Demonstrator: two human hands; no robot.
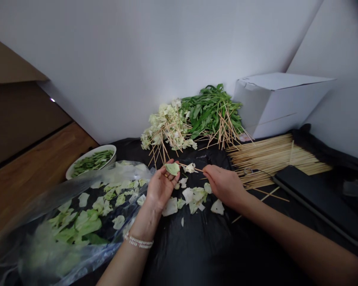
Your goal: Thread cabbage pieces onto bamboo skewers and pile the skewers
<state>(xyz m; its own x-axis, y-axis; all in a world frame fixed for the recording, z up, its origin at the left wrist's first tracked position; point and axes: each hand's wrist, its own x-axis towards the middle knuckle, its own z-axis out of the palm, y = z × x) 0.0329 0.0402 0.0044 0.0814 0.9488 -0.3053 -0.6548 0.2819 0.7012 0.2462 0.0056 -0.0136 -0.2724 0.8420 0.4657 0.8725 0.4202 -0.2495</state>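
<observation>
Just above the black sheet (197, 246), the left hand (161, 186) is cupping a pale cabbage leaf (172, 168) in loosely curled fingers, while the right hand (223, 183) is pinching, seemingly between thumb and forefinger, a thin bamboo skewer (198, 170) carrying a threaded leaf piece (190, 167).

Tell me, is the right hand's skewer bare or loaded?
Loaded: one pale cabbage piece sits on the skewer held by the right hand.

One head-worn view looks forward and down, close above the black-covered bench (203, 246), seemingly facing the wall (137, 59) behind it.
</observation>
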